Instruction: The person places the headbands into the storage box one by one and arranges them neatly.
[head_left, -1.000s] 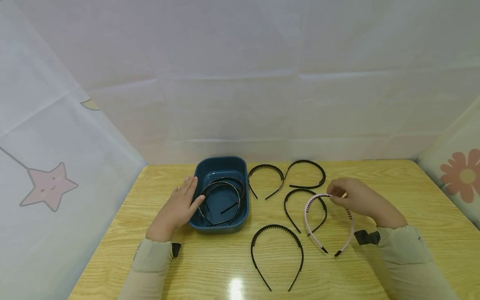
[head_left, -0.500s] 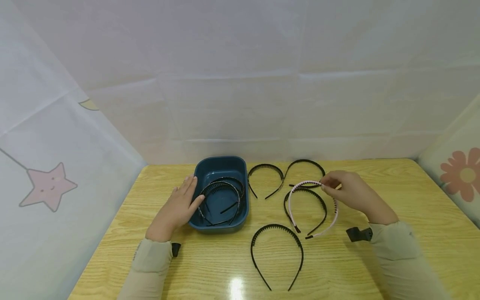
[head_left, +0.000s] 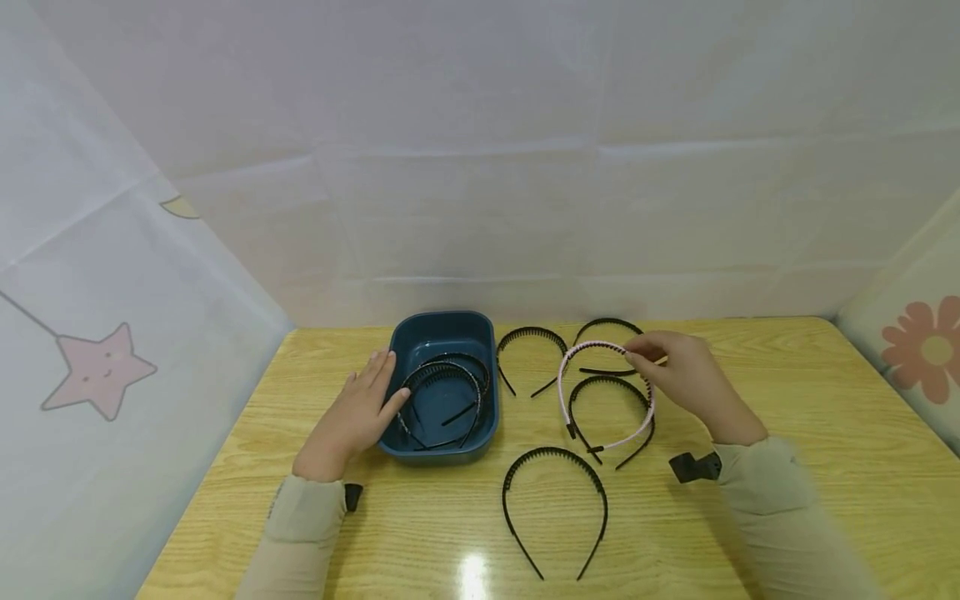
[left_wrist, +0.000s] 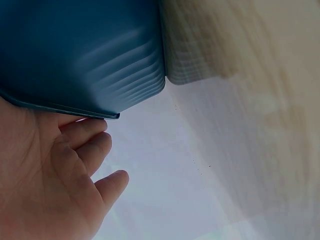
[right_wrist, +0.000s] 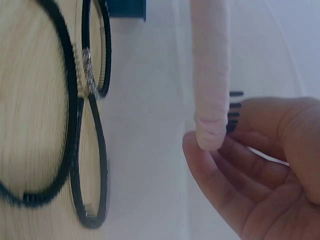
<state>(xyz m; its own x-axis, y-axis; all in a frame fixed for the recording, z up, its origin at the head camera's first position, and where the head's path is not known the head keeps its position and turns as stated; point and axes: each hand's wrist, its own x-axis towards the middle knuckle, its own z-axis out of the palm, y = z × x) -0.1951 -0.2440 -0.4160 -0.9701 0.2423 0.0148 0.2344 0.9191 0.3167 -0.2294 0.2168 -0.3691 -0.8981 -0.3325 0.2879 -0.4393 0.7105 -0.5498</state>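
Tabletop [head_left: 420, 533] of pale wood grain bears a toothed black headband [head_left: 553, 453] at its near side, its arch facing away. Beyond it, the left hand [head_left: 357, 417] rests against the left side of a blue bin [head_left: 442, 458], fingers extended and thumb spread apart; dark headbands [head_left: 442, 372] lie overlapping inside. To the right, the right hand [head_left: 678, 377] pinches a pink headband [right_wrist: 212, 75] at the upper right of its arch, between thumb and fingers, over a second black headband [head_left: 606, 379]. Farther back, two more headbands [head_left: 531, 332] lie side by side before a pale cloth [head_left: 480, 208].
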